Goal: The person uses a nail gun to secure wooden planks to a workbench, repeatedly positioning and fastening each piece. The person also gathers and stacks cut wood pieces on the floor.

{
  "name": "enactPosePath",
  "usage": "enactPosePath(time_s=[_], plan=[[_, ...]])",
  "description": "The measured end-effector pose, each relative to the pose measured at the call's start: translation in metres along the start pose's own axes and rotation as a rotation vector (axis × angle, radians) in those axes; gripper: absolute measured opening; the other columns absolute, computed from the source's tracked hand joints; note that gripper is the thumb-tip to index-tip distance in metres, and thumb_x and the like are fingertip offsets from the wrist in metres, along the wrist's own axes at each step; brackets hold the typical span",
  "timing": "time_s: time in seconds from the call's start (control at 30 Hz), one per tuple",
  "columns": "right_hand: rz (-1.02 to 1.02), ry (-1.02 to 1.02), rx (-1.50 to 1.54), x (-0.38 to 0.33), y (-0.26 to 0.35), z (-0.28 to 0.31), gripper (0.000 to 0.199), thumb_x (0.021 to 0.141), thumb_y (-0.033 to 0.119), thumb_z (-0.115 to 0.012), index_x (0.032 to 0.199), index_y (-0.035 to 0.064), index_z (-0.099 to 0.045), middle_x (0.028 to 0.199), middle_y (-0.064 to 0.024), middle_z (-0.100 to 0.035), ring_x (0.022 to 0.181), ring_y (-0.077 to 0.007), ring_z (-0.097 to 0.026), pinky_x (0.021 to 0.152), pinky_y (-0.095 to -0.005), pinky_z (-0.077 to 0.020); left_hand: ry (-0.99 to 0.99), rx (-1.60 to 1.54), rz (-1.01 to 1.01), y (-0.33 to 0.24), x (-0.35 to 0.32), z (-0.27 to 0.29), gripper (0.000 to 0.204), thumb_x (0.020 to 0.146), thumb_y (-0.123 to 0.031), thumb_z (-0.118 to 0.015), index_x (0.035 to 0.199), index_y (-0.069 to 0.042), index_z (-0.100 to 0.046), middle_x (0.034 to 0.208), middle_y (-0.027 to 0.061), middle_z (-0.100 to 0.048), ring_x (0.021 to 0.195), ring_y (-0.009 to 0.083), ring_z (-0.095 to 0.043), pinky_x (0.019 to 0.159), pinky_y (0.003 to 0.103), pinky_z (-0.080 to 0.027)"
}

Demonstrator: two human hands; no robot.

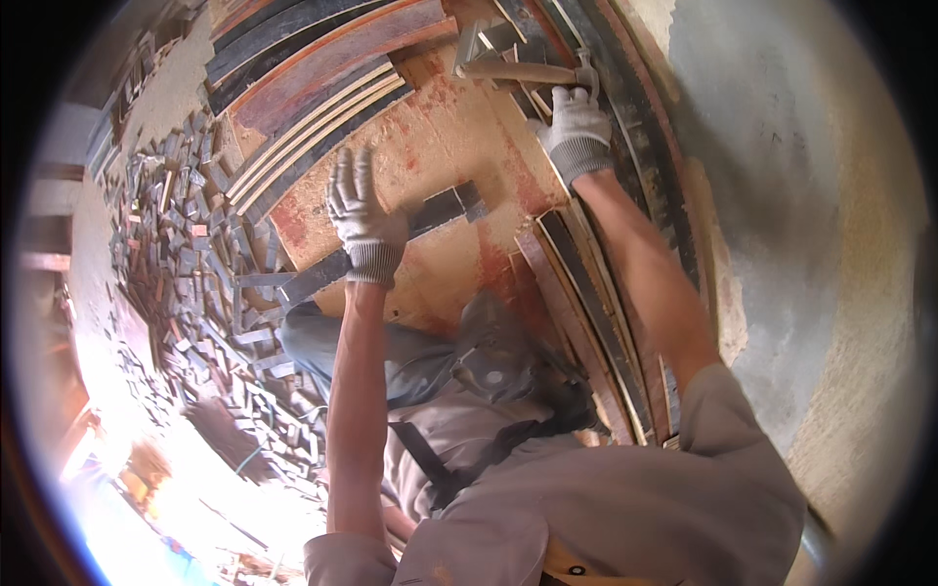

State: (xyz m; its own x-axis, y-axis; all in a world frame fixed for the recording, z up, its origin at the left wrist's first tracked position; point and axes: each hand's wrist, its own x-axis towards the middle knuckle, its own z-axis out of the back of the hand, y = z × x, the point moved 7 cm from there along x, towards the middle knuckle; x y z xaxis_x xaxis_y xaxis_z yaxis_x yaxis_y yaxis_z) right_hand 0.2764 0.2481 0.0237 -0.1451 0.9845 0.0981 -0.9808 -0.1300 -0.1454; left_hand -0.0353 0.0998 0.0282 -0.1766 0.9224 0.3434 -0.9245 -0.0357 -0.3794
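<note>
My left hand [362, 210], in a white knit glove, has its fingers stretched out over a reddish-stained plywood board [430, 127]. Its palm is over a narrow dark strip [440, 211] lying across that board; whether it presses on the strip cannot be told. A short dark piece [471, 199] sits at the strip's right end. Farther off to the right, my gloved right hand [578, 132] reaches to the head end of a hammer [518, 71], with its thumb apart. The hammer's handle points left. The fingertips are beside the hammer head, with no grip on it visible.
Long dark and reddish strips [322, 59] lie stacked at the far left of the board. More strips [586, 322] run along its right side. A heap of small offcuts [195, 264] covers the left floor. Grey concrete floor [801, 195] stretches right. My bent leg [381, 361] is near the board.
</note>
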Motion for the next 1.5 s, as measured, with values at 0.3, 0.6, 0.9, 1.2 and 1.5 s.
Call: enactPosePath(time_s=[0.3,0.6,0.9,1.2,1.5], plan=[[-0.053,-0.233,0.246,-0.038,-0.025,0.033,0.041,0.097,0.04,-0.075,0.129,0.0153,-0.064,0.113,-0.012,-0.074,0.099,-0.0365,-0.072,0.081,-0.0516,-0.0578,0.447,-0.043,-0.08,0.002,-0.046,-0.014,0.065,0.076,-0.039,-0.094,0.13,-0.008,-0.075,0.127,0.0159,-0.071,0.112,0.0382,-0.069,0.094,0.049,-0.059],[-0.028,-0.066,0.091,-0.005,-0.005,0.004,0.036,0.093,0.034,-0.075,0.119,0.0092,-0.067,0.105,-0.0147,-0.073,0.094,-0.0353,-0.075,0.078,-0.0487,-0.061,0.419,-0.322,0.159,0.026,-0.044,-0.023,0.047,0.083,-0.026,-0.092,0.12,-0.003,-0.077,0.116,0.0147,-0.075,0.1,0.0293,-0.072,0.087,0.042,-0.059],[-0.068,-0.218,0.23,-0.01,-0.03,-0.002,0.043,0.099,0.038,-0.069,0.132,0.0116,-0.063,0.105,-0.0166,-0.072,0.094,-0.0379,-0.074,0.08,-0.0519,-0.0598,-0.115,-0.467,0.679,0.098,-0.044,0.011,0.05,0.097,-0.02,-0.078,0.143,-0.003,-0.067,0.13,0.0194,-0.074,0.114,0.0267,-0.07,0.102,0.041,-0.053],[0.028,-0.105,0.209,0.0,-0.025,-0.015,0.043,0.098,0.045,-0.069,0.124,0.0109,-0.07,0.106,-0.0136,-0.077,0.091,-0.0366,-0.075,0.078,-0.0517,-0.0596,0.369,0.003,-0.129,0.02,-0.053,0.005,0.087,0.077,-0.043,-0.091,0.149,-0.006,-0.059,0.147,0.0198,-0.062,0.133,0.0431,-0.057,0.114,0.055,-0.044],[-0.256,-0.245,0.928,-0.082,-0.01,0.054,0.026,0.108,0.024,-0.065,0.124,0.0045,-0.071,0.09,-0.0123,-0.079,0.077,-0.0214,-0.077,0.068,-0.0354,-0.0606,0.436,0.016,-0.068,0.013,-0.06,-0.006,0.077,0.077,-0.048,-0.091,0.138,-0.007,-0.068,0.134,0.0204,-0.067,0.123,0.0424,-0.062,0.103,0.055,-0.051]])
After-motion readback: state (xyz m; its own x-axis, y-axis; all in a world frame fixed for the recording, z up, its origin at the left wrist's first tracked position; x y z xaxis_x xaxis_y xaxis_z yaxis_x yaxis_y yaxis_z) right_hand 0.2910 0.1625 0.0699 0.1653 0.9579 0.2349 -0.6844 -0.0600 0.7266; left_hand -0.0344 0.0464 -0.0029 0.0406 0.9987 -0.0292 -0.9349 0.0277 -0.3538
